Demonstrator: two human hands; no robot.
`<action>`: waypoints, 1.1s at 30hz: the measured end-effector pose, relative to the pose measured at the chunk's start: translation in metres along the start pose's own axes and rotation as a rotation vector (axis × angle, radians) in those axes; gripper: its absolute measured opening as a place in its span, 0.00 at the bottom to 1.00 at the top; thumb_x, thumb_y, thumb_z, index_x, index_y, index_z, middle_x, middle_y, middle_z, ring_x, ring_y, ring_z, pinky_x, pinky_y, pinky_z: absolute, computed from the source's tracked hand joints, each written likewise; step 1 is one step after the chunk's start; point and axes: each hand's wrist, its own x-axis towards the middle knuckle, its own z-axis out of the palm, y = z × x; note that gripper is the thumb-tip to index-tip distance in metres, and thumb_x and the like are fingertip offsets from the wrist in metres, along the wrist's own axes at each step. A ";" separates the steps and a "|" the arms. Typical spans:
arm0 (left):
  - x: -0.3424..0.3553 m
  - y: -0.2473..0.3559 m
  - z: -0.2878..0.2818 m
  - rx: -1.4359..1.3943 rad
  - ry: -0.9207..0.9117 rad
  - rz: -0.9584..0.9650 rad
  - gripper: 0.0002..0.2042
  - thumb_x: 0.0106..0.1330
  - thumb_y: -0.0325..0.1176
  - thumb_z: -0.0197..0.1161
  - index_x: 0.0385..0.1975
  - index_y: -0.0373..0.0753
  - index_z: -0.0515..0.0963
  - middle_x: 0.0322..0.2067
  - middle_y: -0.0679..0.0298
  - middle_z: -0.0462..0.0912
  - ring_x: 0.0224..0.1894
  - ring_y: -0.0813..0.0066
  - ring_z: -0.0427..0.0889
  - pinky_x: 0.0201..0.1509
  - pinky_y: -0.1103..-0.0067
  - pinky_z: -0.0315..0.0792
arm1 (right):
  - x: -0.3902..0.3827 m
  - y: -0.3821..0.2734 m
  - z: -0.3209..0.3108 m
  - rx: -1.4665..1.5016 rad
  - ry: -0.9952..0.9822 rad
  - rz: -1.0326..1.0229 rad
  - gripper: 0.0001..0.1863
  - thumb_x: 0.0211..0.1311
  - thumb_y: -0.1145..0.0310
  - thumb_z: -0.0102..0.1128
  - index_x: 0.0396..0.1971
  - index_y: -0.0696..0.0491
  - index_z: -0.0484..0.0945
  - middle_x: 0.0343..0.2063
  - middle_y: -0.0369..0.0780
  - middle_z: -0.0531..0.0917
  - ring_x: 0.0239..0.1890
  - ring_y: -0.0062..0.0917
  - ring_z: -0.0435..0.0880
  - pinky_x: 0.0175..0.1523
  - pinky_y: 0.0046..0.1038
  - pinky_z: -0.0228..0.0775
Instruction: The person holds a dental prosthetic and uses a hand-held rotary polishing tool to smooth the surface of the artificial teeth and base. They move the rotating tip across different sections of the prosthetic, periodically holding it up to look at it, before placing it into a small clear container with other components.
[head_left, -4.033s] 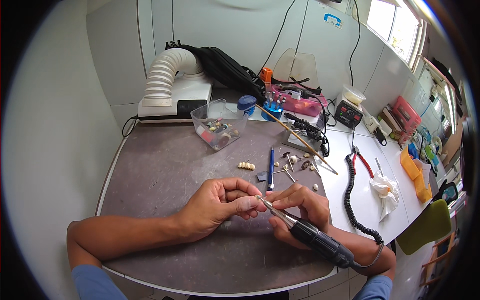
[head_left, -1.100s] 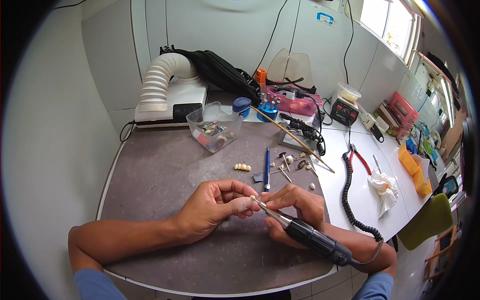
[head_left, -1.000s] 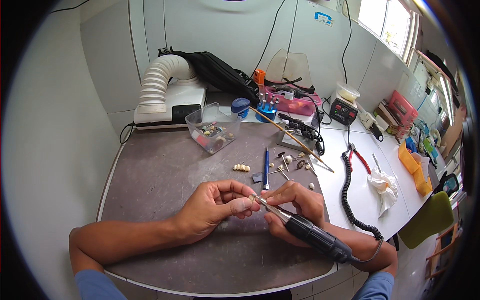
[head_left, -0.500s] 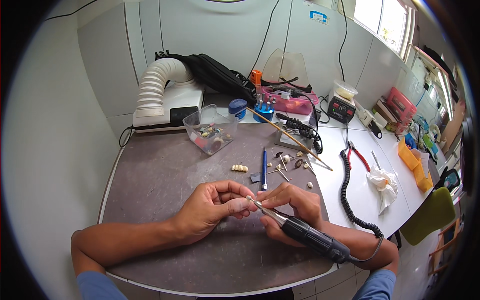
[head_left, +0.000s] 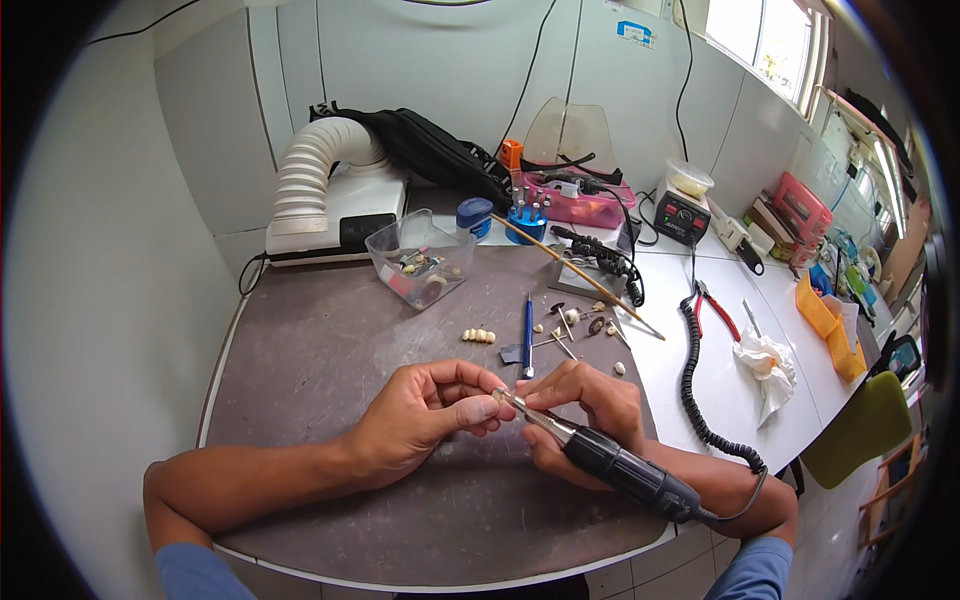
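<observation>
Between thumb and fingertips, my left hand (head_left: pixel 435 405) pinches a small tooth-coloured dental crown (head_left: pixel 498 395), mostly covered by the fingers. My right hand (head_left: pixel 600 405) is wrapped round a black and silver rotary handpiece (head_left: pixel 630 472), held slantwise with its tip up against the crown. The bit at the tip is too small to make out. Both hands meet low over the front half of the dark bench mat. Just beyond them lie a blue pen-like tool (head_left: pixel 528 330) and a joined row of tooth-shaped pieces (head_left: pixel 478 337).
Several loose burs and polishing wheels (head_left: pixel 572 318) lie beyond my right hand. A clear plastic tub (head_left: pixel 420 270) and a white extractor hose (head_left: pixel 305 175) stand farther left. The handpiece's coiled cord (head_left: pixel 692 390) runs down the right side, near red-handled pliers (head_left: pixel 720 312) and crumpled tissue (head_left: pixel 765 365).
The crown has turned slightly in my left fingertips, and the handpiece tip has shifted a little against it. Both arms stay nearly in place.
</observation>
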 end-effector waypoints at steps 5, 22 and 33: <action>0.000 0.000 -0.001 0.002 -0.001 -0.004 0.12 0.67 0.29 0.65 0.46 0.33 0.76 0.39 0.60 0.84 0.40 0.80 0.82 0.45 0.83 0.76 | 0.001 -0.001 0.000 0.008 -0.018 -0.019 0.16 0.47 0.76 0.72 0.35 0.59 0.77 0.32 0.47 0.84 0.39 0.36 0.88 0.44 0.31 0.81; 0.001 -0.003 -0.004 0.001 -0.016 0.013 0.11 0.68 0.28 0.63 0.46 0.31 0.76 0.41 0.59 0.85 0.44 0.78 0.84 0.49 0.82 0.78 | 0.001 -0.001 -0.001 -0.027 -0.018 0.004 0.16 0.46 0.76 0.72 0.36 0.59 0.77 0.33 0.47 0.84 0.38 0.36 0.88 0.43 0.30 0.81; 0.001 -0.001 0.000 0.012 0.012 -0.004 0.11 0.67 0.27 0.65 0.46 0.33 0.76 0.39 0.60 0.85 0.41 0.79 0.82 0.45 0.83 0.76 | 0.000 -0.001 -0.002 -0.020 -0.012 -0.001 0.16 0.46 0.77 0.72 0.36 0.59 0.77 0.33 0.46 0.84 0.37 0.35 0.88 0.42 0.30 0.81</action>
